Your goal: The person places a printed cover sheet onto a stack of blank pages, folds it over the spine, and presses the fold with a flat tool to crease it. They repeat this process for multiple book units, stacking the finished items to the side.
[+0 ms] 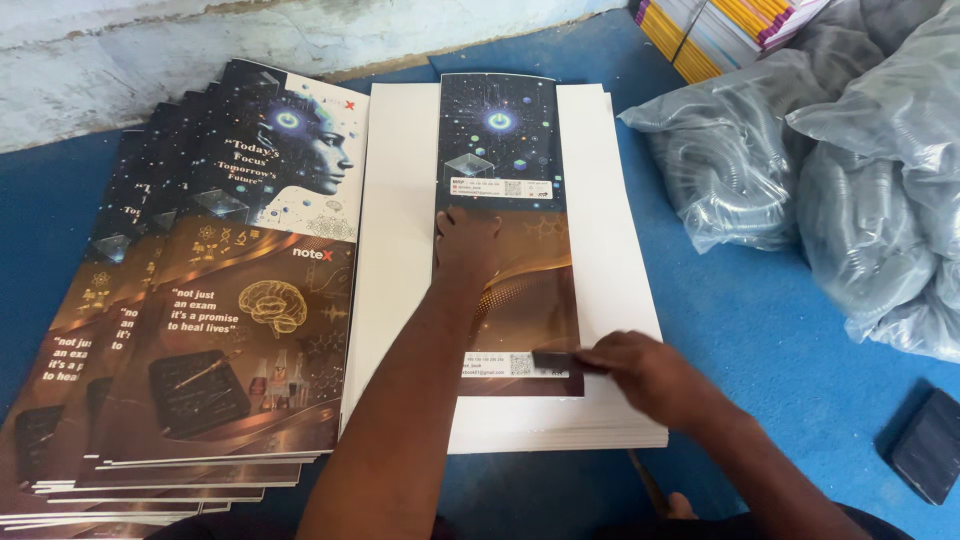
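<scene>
Head view, one entry per item.

Cover sheet: a narrow printed sheet, dark at the top and brown below, centre of the frame. It lies flat on the white stack, its long edges running parallel to the stack's sides.

White stack: a squared pile of plain white sheets on the blue floor, centre of the frame.

Left hand: laid palm down on the middle of the cover sheet, fingers spread flat, gripping nothing, only pressing.

Right hand: lower right of centre, fingers closed round a small dark block that rests on the lower edge of the cover sheet.

Handling note, as a judgement: the pressing hand should keep its weight steady so the sheet cannot creep. The block is best drawn in long, even strokes from the held middle out towards the edges, leaving no bubble or crease.

Printed covers: a fanned pile, left of the frame, just beside the white stack, the top one overlapping its edge.

Plastic bags: grey and bulging, upper right, well apart from the hands.

Booklet pile: coloured spines, top edge of the frame.

Dark pad: lower right corner, on the floor.
</scene>
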